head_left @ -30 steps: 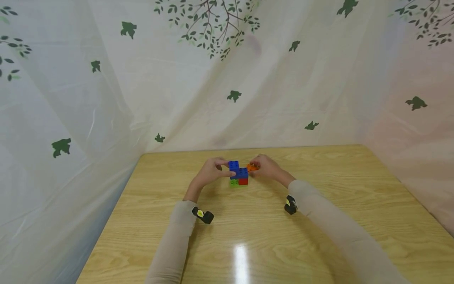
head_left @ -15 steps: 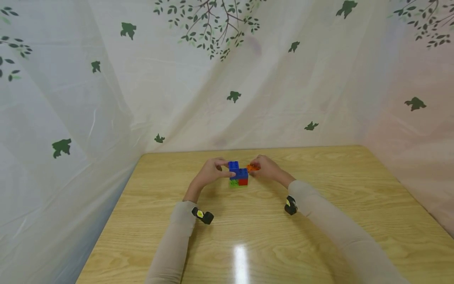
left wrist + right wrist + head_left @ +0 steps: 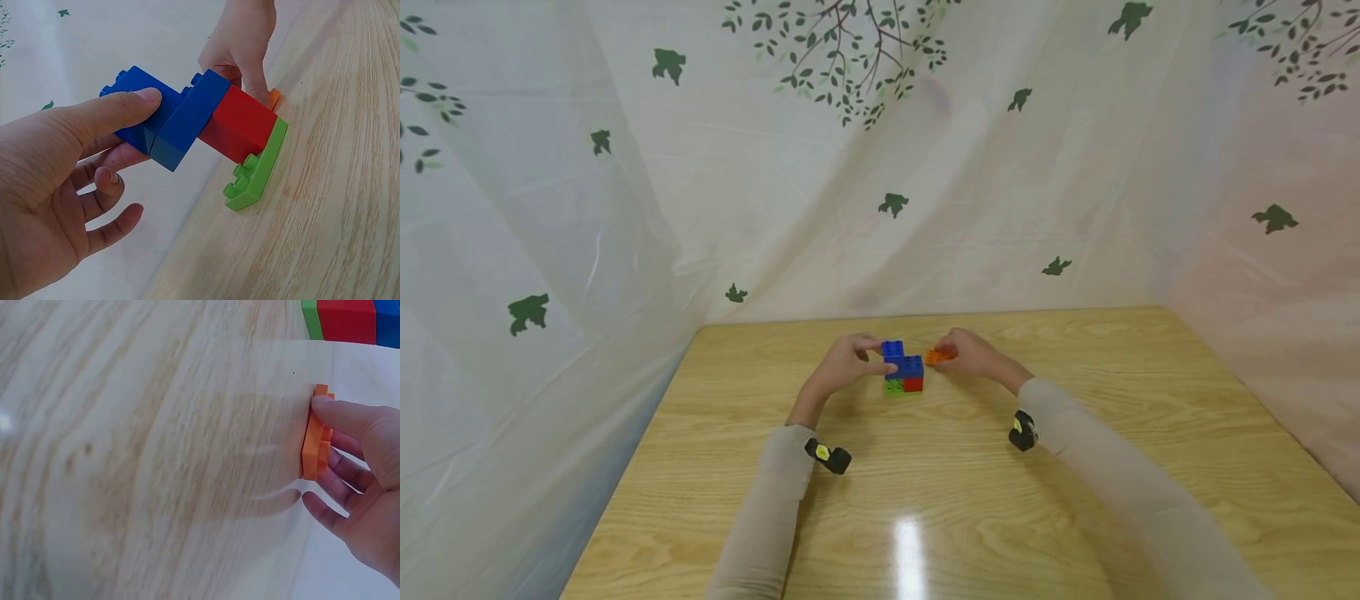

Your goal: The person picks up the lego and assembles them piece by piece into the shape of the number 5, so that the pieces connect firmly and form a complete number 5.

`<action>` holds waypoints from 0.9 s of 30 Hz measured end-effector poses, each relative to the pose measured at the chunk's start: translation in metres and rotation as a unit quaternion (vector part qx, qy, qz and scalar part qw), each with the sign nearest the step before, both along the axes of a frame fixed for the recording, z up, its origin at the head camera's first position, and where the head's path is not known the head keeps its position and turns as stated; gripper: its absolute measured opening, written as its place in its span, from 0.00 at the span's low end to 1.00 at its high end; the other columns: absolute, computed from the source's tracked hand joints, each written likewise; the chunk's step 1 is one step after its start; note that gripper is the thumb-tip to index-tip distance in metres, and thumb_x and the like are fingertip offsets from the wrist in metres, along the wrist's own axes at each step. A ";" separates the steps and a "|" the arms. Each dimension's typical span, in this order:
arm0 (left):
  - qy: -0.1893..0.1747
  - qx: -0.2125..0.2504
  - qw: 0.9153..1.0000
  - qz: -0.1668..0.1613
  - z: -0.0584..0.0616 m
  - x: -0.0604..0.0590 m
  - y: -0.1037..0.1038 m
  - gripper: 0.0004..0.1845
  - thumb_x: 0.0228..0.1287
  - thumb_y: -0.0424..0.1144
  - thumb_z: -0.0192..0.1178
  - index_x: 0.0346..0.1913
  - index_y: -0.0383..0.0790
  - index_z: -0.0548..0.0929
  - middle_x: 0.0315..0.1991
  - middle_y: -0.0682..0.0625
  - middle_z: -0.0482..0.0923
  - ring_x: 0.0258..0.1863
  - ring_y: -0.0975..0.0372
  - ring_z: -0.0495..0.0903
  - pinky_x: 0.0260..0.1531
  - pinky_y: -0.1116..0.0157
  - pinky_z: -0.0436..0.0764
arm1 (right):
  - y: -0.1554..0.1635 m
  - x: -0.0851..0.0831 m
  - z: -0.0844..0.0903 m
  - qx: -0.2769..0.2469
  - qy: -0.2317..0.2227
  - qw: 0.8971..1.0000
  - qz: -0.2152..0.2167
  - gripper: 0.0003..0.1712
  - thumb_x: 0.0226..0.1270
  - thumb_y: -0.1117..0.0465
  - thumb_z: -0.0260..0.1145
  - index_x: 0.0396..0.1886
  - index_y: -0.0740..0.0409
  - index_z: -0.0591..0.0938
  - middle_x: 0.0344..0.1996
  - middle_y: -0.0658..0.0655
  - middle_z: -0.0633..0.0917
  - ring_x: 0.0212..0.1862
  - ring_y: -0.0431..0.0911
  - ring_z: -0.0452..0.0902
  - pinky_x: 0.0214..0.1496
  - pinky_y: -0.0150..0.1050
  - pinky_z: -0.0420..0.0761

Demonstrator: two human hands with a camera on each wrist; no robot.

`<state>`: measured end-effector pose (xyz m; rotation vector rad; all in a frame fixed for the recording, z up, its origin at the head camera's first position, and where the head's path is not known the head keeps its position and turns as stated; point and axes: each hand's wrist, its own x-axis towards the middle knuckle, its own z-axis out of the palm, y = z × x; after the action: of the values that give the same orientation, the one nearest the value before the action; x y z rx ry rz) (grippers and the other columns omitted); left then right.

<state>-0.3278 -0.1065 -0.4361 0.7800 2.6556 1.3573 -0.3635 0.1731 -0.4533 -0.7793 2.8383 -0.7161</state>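
My left hand (image 3: 842, 364) pinches the upper blue brick (image 3: 145, 83) of a small stack between thumb and fingers. Below it, in the left wrist view, come a longer blue brick (image 3: 190, 122), a red brick (image 3: 240, 128) and a thin light-green plate brick (image 3: 265, 170) at the bottom. The upper blue brick sits toward the left end, so the stack is stepped. To the right of the stack and apart from it, my right hand (image 3: 972, 354) holds a flat orange brick (image 3: 312, 444) by its edges, low at the tabletop, studs toward the palm.
The wooden table (image 3: 917, 467) spreads out around both hands, with its far edge just beyond them. A pale curtain (image 3: 820, 217) printed with leaves and birds hangs behind and at the sides. Each sleeve carries a small black wrist camera (image 3: 829, 456).
My right hand has shifted slightly to the right with the orange brick, widening the gap to the stack. The left hand and the stack stay where they were.
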 end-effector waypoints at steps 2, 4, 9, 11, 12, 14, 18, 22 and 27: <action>0.001 0.001 1.000 0.000 0.000 0.000 0.000 0.26 0.62 0.43 0.74 0.61 0.36 0.84 0.53 0.43 0.85 0.44 0.57 0.77 0.44 0.64 0.78 | 0.003 0.000 0.000 0.000 0.000 1.000 0.004 0.21 0.67 0.59 0.72 0.52 0.72 0.85 0.42 0.63 0.83 0.41 0.50 0.74 0.49 0.46 0.76; 0.002 0.001 1.000 0.000 -0.001 0.000 0.000 0.26 0.62 0.43 0.74 0.61 0.36 0.84 0.53 0.43 0.85 0.44 0.57 0.77 0.44 0.65 0.78 | 0.006 -0.001 0.000 -0.002 -0.003 1.000 0.008 0.21 0.67 0.59 0.72 0.52 0.71 0.85 0.43 0.64 0.84 0.44 0.52 0.76 0.51 0.48 0.77; 0.000 0.000 1.000 0.004 -0.001 0.001 0.000 0.26 0.61 0.43 0.74 0.61 0.36 0.84 0.53 0.44 0.85 0.46 0.53 0.78 0.45 0.64 0.78 | 0.013 -0.003 0.000 -0.022 -0.015 1.000 0.015 0.21 0.66 0.59 0.72 0.52 0.71 0.85 0.47 0.66 0.85 0.49 0.55 0.78 0.56 0.52 0.78; -0.003 0.002 1.000 0.004 -0.001 0.001 0.000 0.26 0.61 0.43 0.74 0.60 0.36 0.84 0.53 0.44 0.85 0.48 0.50 0.79 0.46 0.63 0.78 | 0.016 -0.005 -0.001 -0.034 -0.023 0.999 0.020 0.20 0.66 0.60 0.73 0.51 0.71 0.86 0.46 0.66 0.85 0.47 0.54 0.78 0.54 0.50 0.78; -0.006 0.003 1.000 0.005 -0.001 0.001 0.000 0.26 0.61 0.43 0.74 0.60 0.36 0.85 0.53 0.44 0.85 0.48 0.49 0.79 0.46 0.63 0.78 | 0.017 -0.006 -0.001 -0.038 -0.026 0.999 0.021 0.20 0.65 0.60 0.73 0.51 0.71 0.86 0.46 0.65 0.85 0.46 0.53 0.77 0.53 0.49 0.78; -0.009 0.003 1.000 0.006 -0.002 0.001 0.000 0.26 0.61 0.43 0.74 0.60 0.36 0.84 0.53 0.44 0.85 0.48 0.50 0.79 0.46 0.63 0.79 | 0.019 -0.007 -0.001 -0.047 -0.032 0.998 0.025 0.20 0.65 0.60 0.73 0.51 0.71 0.86 0.45 0.65 0.86 0.45 0.51 0.77 0.52 0.47 0.78; -0.014 0.002 1.000 0.008 -0.002 0.002 0.000 0.27 0.61 0.44 0.74 0.61 0.36 0.84 0.54 0.44 0.85 0.45 0.56 0.78 0.44 0.64 0.79 | 0.021 -0.007 0.001 -0.055 -0.043 0.997 0.027 0.20 0.66 0.60 0.73 0.52 0.70 0.86 0.46 0.65 0.85 0.46 0.51 0.77 0.53 0.47 0.78; -0.017 0.004 1.000 0.009 -0.001 0.004 0.000 0.27 0.61 0.43 0.74 0.61 0.36 0.84 0.55 0.44 0.85 0.43 0.58 0.77 0.43 0.65 0.79 | 0.021 -0.005 0.009 -0.063 -0.034 0.997 0.040 0.20 0.67 0.60 0.72 0.53 0.69 0.85 0.47 0.65 0.86 0.47 0.54 0.79 0.55 0.51 0.80; -0.014 0.003 1.000 0.010 0.001 0.005 0.000 0.27 0.61 0.44 0.74 0.61 0.36 0.84 0.55 0.43 0.85 0.43 0.58 0.78 0.43 0.65 0.79 | 0.020 -0.004 0.023 -0.092 -0.017 0.994 0.049 0.20 0.68 0.61 0.71 0.54 0.69 0.85 0.49 0.66 0.87 0.49 0.56 0.81 0.56 0.53 0.81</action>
<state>-0.3230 -0.1067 -0.4348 0.7323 2.6467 1.3700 -0.3671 0.1929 -0.4303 -0.9158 2.7096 -0.9754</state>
